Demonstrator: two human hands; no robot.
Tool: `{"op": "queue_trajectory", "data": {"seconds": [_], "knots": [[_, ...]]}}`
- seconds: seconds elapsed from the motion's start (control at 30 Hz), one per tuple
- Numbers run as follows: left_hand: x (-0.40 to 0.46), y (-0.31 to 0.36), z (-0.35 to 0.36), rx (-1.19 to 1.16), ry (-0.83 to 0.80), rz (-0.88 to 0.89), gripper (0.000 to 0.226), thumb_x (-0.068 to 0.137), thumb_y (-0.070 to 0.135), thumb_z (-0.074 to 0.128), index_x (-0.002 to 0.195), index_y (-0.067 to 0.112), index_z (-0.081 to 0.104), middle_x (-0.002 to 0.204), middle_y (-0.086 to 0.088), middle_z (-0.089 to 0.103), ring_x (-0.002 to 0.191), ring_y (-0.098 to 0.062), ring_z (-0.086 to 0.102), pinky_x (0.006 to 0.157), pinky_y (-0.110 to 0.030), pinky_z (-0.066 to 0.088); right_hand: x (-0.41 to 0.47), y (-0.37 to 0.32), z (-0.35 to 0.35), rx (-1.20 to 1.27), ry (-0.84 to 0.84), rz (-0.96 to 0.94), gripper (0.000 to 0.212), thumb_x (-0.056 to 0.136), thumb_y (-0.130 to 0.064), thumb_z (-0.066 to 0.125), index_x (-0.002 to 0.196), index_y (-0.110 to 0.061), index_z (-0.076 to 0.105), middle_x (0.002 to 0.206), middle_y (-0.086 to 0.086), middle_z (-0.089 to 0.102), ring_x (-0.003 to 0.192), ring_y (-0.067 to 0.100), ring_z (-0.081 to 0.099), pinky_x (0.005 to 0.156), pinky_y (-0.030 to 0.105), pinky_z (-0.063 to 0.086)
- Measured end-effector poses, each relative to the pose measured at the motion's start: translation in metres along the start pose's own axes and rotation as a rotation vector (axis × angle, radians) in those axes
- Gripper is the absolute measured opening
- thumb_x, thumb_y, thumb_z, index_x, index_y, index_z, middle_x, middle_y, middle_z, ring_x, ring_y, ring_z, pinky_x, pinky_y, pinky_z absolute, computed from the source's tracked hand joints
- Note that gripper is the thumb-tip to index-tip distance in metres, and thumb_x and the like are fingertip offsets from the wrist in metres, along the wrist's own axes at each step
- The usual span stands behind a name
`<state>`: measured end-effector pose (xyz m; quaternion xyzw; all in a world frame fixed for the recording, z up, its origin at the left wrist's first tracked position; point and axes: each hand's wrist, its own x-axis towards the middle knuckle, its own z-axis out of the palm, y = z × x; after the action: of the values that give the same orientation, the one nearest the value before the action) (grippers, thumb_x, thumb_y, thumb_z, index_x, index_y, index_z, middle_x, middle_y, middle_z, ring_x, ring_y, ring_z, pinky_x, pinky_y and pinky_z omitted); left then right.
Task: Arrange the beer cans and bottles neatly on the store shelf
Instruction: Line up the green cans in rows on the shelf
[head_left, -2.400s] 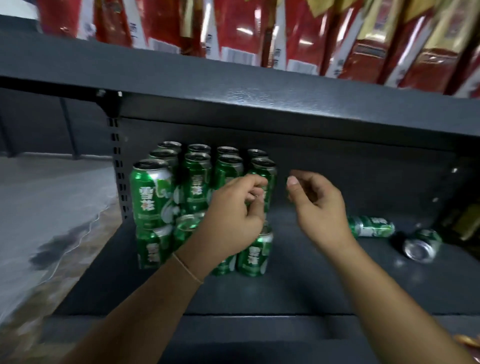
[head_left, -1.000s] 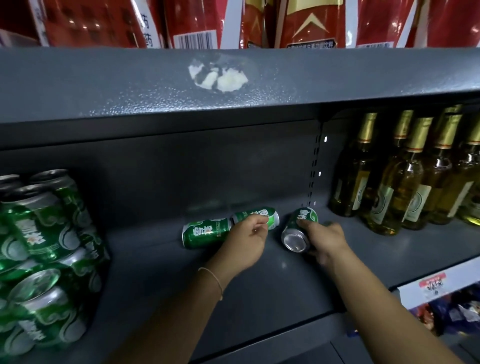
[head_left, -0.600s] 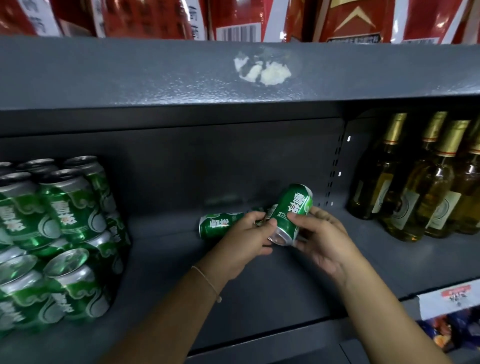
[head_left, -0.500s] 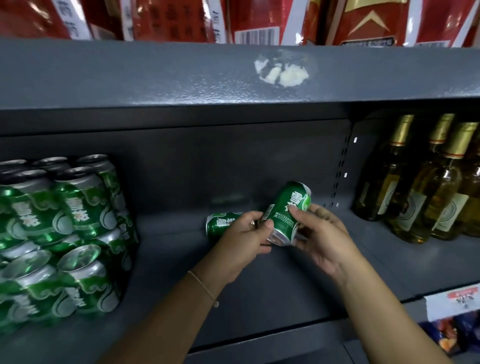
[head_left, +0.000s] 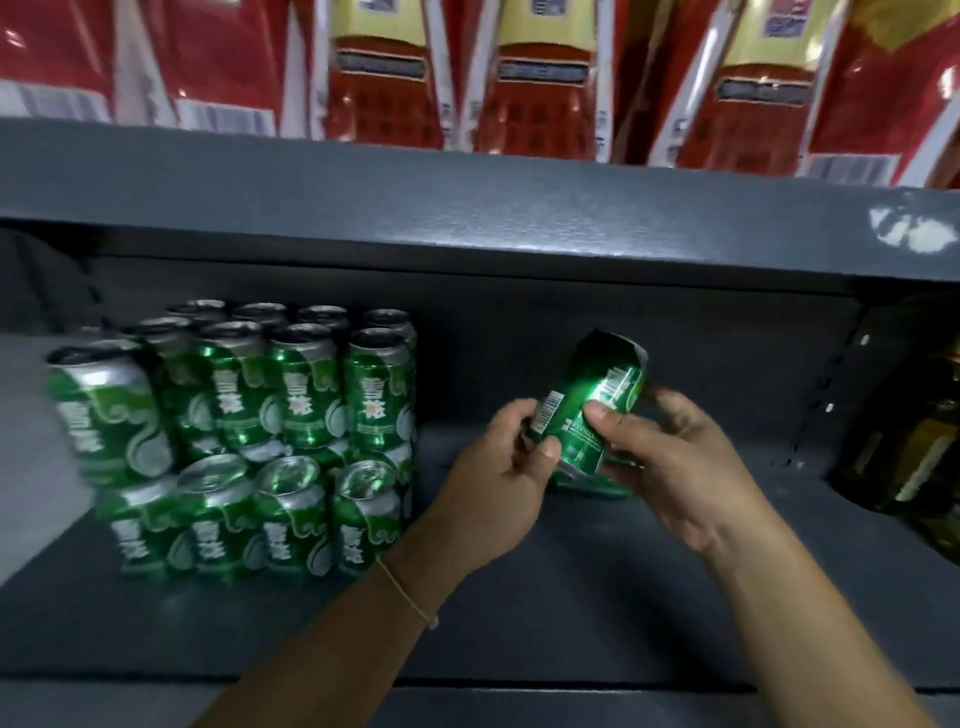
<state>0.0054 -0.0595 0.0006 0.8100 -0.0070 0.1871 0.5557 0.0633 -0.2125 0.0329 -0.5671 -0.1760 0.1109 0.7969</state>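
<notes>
- Both hands are on one green can (head_left: 592, 410), held up off the shelf (head_left: 571, 597), tilted, its top leaning up and to the right.
- The left hand (head_left: 498, 478) grips the can's lower left side, thumb curled onto the barcode panel.
- The right hand (head_left: 670, 457) grips it from the right, thumb pressed across the front label, fingers wrapped behind.
- The can sits about mid-shelf, clear of the stack and nearer the back wall than the front edge.
- Just under the held can, a sliver of green (head_left: 592, 488) shows at shelf level; hard to tell what it is.
- Over at the left end of the shelf stands the stack (head_left: 270, 441) of matching green cans, two layers high, upright and packed close in rows running to the back.
- The near-left can (head_left: 109, 410) of the top layer leans outward and is blurred.
- At the right end, past the perforated upright, dark glass bottles (head_left: 914, 441) stand, only partly in view.
- A thin bracelet (head_left: 410, 597) circles the left wrist.
- On the shelf above, red packets (head_left: 540, 78) with yellow tops line up along the front lip.
</notes>
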Motion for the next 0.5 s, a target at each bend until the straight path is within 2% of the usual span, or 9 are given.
{"op": "queue_trajectory", "data": {"seconds": [0.1,0.17,0.2,0.27,0.33,0.4,0.5], "knots": [[-0.012,-0.001,-0.035,0.060,0.012,0.028,0.045,0.097,0.033,0.048,0.141,0.029,0.036,0.114,0.012,0.063,0.105,-0.008,0.061,0.096,-0.038,0.049,-0.001,0.005,0.035,-0.004,-0.028,-0.021,0.066,0.070,-0.008,0.077,0.129,0.001,0.049,0.098,0.018,0.075,0.085,0.029,0.075,0.071,0.040,0.062],[-0.021,-0.001,-0.059,0.110,0.021,0.030,0.046,0.099,0.030,0.046,0.143,0.030,0.034,0.107,0.016,0.061,0.102,-0.004,0.060,0.092,-0.027,0.049,-0.002,0.009,0.059,0.016,-0.049,-0.033,0.073,0.071,-0.006,0.077,0.133,0.009,0.042,0.098,0.019,0.075,0.085,0.030,0.075,0.067,0.038,0.061],[-0.025,-0.001,-0.071,0.141,0.030,0.037,0.047,0.099,0.031,0.046,0.144,0.030,0.033,0.108,0.015,0.061,0.102,-0.004,0.059,0.090,-0.024,0.048,-0.002,0.011,0.069,0.024,-0.061,-0.037,0.068,0.071,-0.004,0.076,0.130,0.010,0.046,0.096,0.020,0.075,0.083,0.029,0.075,0.063,0.035,0.060],[-0.033,-0.004,-0.094,0.178,0.055,0.052,0.049,0.099,0.033,0.046,0.146,0.030,0.032,0.122,0.008,0.060,0.110,-0.006,0.057,0.097,-0.030,0.046,-0.004,0.016,0.092,0.028,-0.073,-0.041,0.047,0.071,-0.001,0.074,0.115,0.007,0.060,0.089,0.018,0.076,0.076,0.026,0.075,0.057,0.029,0.058],[-0.042,-0.008,-0.116,0.210,0.096,0.046,0.051,0.097,0.037,0.048,0.145,0.033,0.033,0.131,0.004,0.055,0.116,-0.009,0.054,0.101,-0.037,0.045,-0.005,0.023,0.115,0.032,-0.083,-0.044,0.036,0.071,0.000,0.074,0.106,0.003,0.065,0.088,0.017,0.076,0.077,0.026,0.075,0.058,0.031,0.059],[-0.052,-0.012,-0.137,0.206,0.152,0.045,0.050,0.095,0.038,0.051,0.143,0.034,0.037,0.131,0.005,0.052,0.114,-0.008,0.056,0.099,-0.036,0.048,-0.006,0.029,0.138,0.028,-0.112,-0.062,0.031,0.068,0.000,0.074,0.098,0.001,0.065,0.079,0.011,0.076,0.075,0.024,0.075,0.063,0.032,0.060],[-0.066,-0.020,-0.167,0.203,0.226,0.067,0.048,0.092,0.035,0.058,0.139,0.030,0.045,0.124,0.006,0.054,0.105,-0.007,0.061,0.091,-0.031,0.054,-0.007,0.039,0.169,-0.005,-0.133,-0.093,0.028,0.067,0.000,0.074,0.092,-0.004,0.062,0.057,-0.006,0.066,0.062,0.011,0.070,0.062,0.026,0.059]]}}
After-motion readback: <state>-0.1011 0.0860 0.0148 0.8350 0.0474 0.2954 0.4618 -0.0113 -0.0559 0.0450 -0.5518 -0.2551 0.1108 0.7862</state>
